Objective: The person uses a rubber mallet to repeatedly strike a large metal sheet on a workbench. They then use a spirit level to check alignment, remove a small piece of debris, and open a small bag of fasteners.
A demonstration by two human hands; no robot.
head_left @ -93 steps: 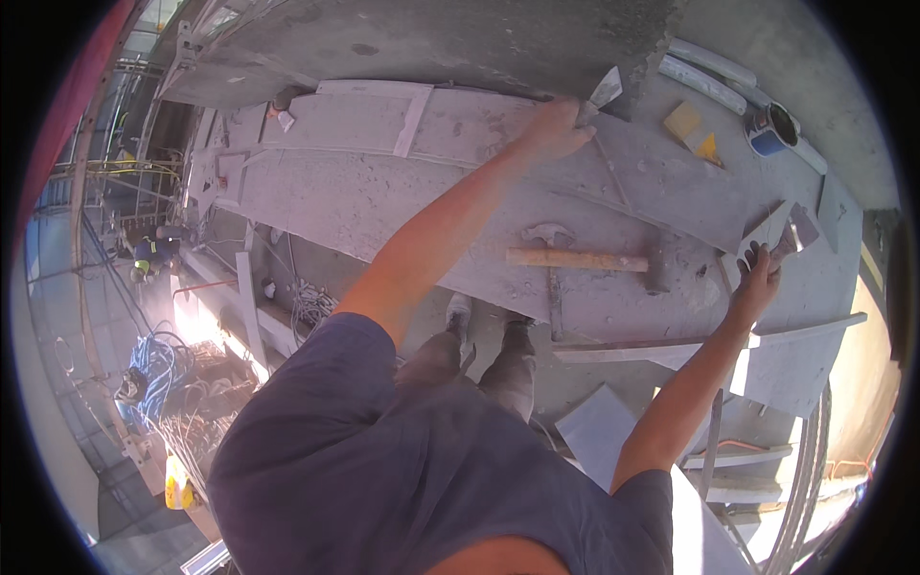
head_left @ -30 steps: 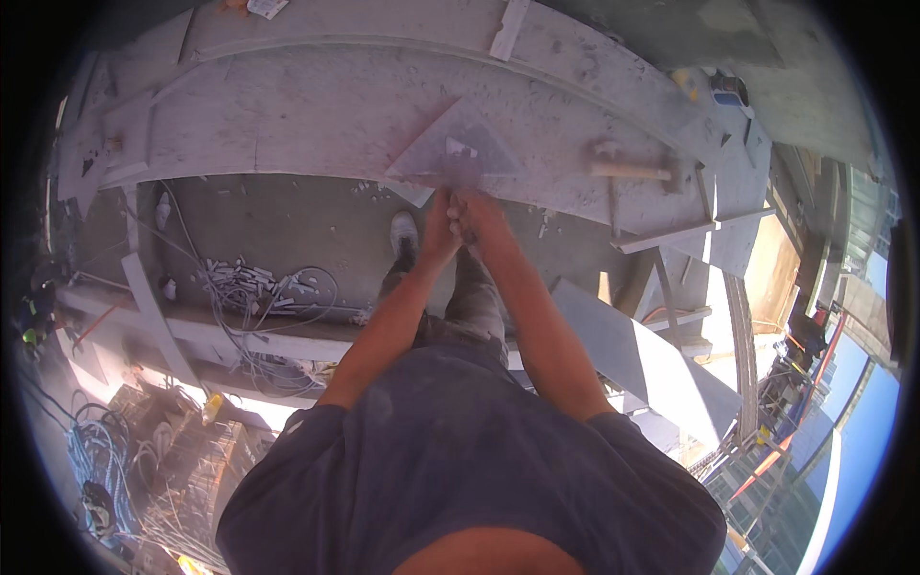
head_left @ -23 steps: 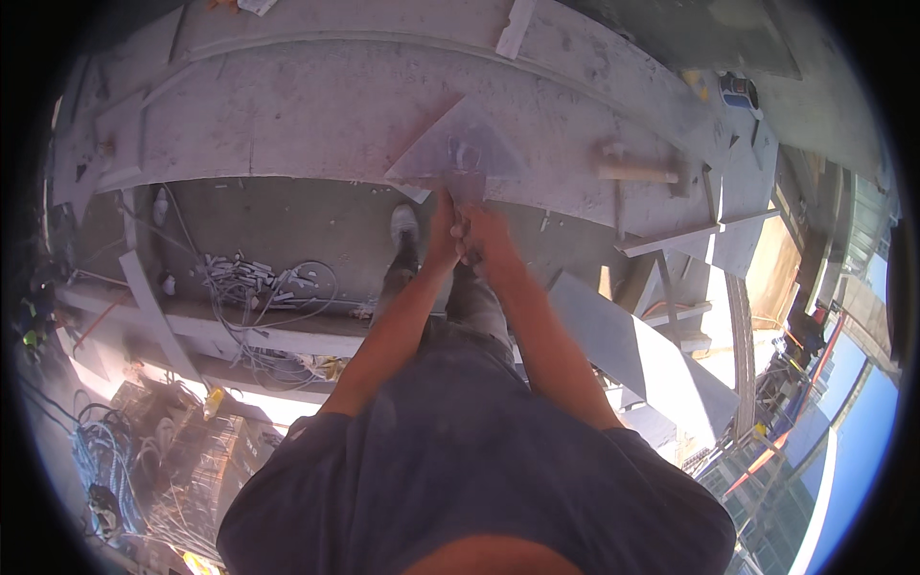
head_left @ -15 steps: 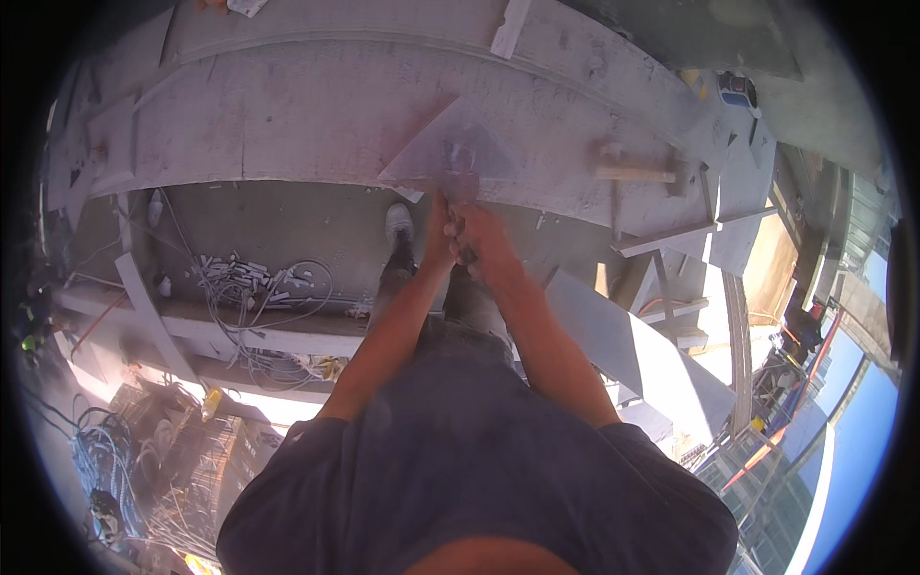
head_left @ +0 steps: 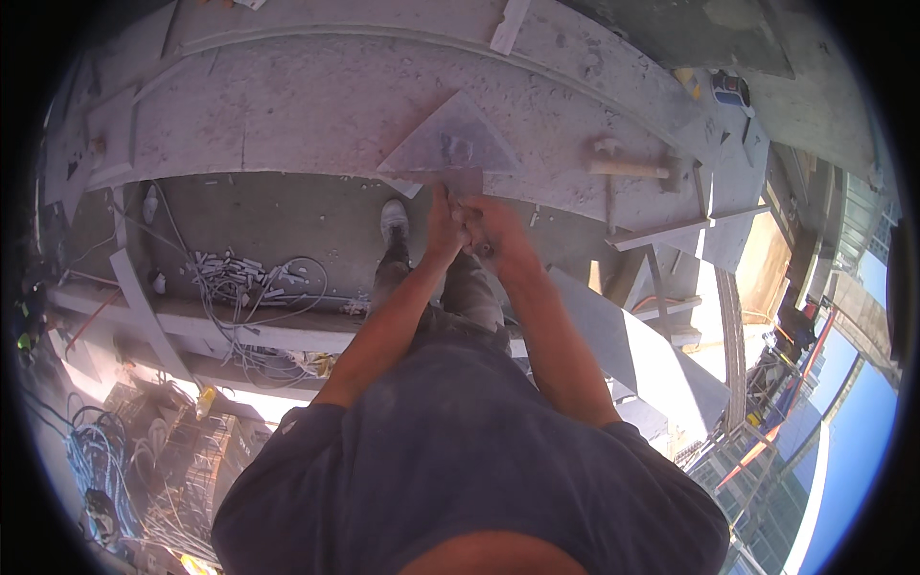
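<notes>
A flat grey triangular plate (head_left: 450, 144) lies on the dusty grey slab (head_left: 287, 115) in front of me, its point facing away. My left hand (head_left: 441, 222) and my right hand (head_left: 496, 235) are pressed together at the plate's near edge. Their fingers are closed around a short stub that sticks out from it. My forearms run up from the lower edge and meet there. One grey shoe (head_left: 394, 218) shows just left of my hands, on the lower concrete level.
A wooden-handled hammer (head_left: 628, 170) lies on the slab to the right. A small blue and white can (head_left: 733, 91) sits further right. Loose white cables (head_left: 240, 287) and offcuts lie on the lower level at left. Grey boards (head_left: 652, 355) lean at the right.
Three seconds ago my arms were spread, the left on the far slab and the right near the hammer. Both hands now meet at the triangular plate and have hardly moved over the last second.
</notes>
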